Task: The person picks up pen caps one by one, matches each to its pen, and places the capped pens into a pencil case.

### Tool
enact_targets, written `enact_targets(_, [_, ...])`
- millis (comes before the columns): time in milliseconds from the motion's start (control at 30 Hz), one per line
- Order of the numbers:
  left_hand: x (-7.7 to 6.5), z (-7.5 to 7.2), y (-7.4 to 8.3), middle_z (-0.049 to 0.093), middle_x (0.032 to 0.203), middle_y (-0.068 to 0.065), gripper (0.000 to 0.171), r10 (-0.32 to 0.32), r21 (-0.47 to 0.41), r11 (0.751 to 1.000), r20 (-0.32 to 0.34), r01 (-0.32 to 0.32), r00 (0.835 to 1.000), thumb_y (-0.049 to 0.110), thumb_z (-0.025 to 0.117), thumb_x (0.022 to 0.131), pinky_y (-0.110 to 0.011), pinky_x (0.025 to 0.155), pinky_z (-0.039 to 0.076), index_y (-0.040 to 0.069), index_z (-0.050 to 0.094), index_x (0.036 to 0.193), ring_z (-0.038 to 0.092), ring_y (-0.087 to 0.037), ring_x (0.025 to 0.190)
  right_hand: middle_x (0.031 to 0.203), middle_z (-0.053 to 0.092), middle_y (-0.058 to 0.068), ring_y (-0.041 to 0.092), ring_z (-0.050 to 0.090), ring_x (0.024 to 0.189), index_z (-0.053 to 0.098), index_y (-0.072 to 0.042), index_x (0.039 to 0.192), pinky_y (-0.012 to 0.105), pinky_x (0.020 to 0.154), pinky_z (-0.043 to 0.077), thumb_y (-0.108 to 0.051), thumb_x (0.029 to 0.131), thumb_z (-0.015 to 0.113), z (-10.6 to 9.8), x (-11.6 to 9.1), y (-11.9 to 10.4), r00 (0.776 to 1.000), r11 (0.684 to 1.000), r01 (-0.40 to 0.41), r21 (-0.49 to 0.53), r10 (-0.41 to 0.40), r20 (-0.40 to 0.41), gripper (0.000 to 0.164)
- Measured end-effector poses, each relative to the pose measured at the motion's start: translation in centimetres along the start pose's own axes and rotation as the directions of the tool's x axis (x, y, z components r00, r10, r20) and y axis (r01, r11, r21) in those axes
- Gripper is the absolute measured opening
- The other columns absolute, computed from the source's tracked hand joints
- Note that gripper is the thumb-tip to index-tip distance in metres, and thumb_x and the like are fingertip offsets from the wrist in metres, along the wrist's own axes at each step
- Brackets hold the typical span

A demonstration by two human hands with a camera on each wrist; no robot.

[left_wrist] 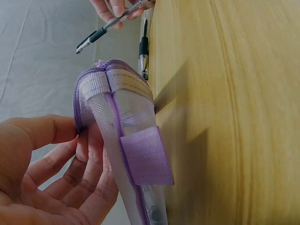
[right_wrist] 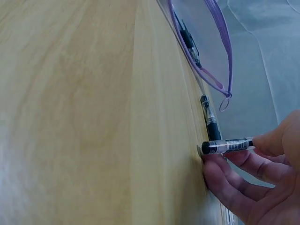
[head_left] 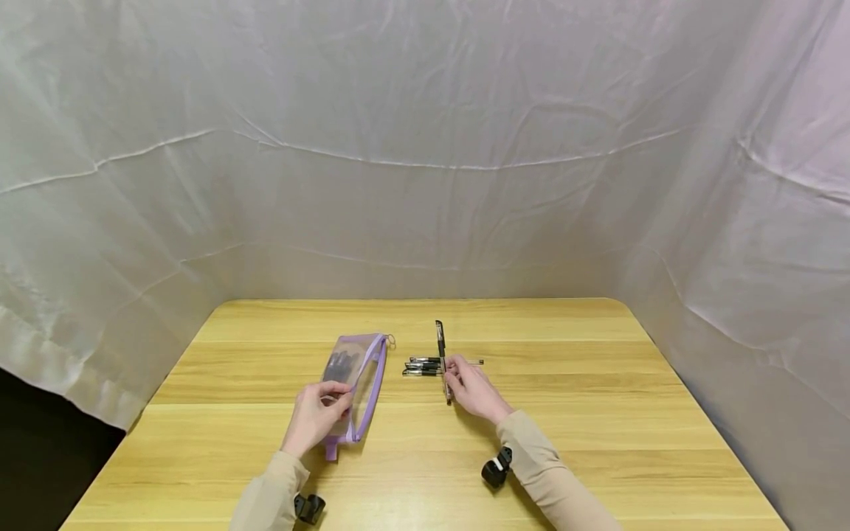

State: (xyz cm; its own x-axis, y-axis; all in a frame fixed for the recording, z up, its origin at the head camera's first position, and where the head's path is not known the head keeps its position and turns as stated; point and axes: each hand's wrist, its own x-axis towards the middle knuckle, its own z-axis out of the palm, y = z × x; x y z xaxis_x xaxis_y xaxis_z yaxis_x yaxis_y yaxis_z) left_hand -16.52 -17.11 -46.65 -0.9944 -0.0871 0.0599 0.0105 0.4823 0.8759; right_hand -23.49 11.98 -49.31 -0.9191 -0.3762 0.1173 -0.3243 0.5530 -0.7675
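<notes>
My left hand (head_left: 315,414) pinches the zippered edge of a see-through mesh pencil case (head_left: 348,341) with purple trim. The case's mouth gapes toward the right, and dark pens (head_left: 341,367) show through its mesh. In the left wrist view a purple fabric tab (left_wrist: 147,157) sticks out from the case's near end. Between thumb and fingers, my right hand (head_left: 473,387) grips a clear-barreled pen (head_left: 440,336) with a black cap, its capped end pointing away from me. Beneath that pen lie several similar pens (head_left: 418,372) on the table, partly hidden by the hand.
Everything lies on a wood-grain table (head_left: 598,442). A metal ring (head_left: 391,341) hangs at the case's far corner. Pale fabric (head_left: 425,214) surrounds the table's back and sides. Black wrist cameras (head_left: 494,469) sit below both hands.
</notes>
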Motion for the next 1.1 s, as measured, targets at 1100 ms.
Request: enact_targets(1100, [0.1,-0.1,0.1,0.073,0.085,-0.011,0.014,0.006,0.004,1.000,-0.004,-0.006,1.000,0.003,0.069,0.090,-0.020,0.060,0.055,-0.002,0.076,0.102,0.068,-0.013,0.066,0.115,0.059,0.031,0.020,0.071,0.065,0.040,0.011,0.135,0.037,0.068,0.064,-0.001,0.101,0.051,1.5,0.8,-2.2,0.972,0.869,-0.196,0.454,0.112,0.205,0.037])
